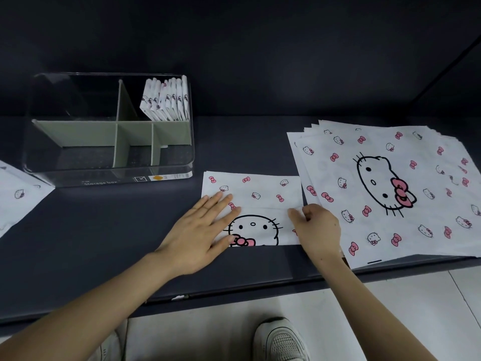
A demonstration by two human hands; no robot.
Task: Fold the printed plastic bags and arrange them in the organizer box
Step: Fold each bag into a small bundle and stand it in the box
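Bare forearms, white mesh sneakers

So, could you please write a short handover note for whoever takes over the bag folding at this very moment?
Left hand: flat, pressing the left side of the half-folded bag on the table.
Right hand: fingers pinch that bag's folded edge at its right end.
Done: several folded bags stand in the back right compartment of the organizer box.
Left: finish this fold and box it, then the stack of flat bags on the right and a loose bag at the far left.
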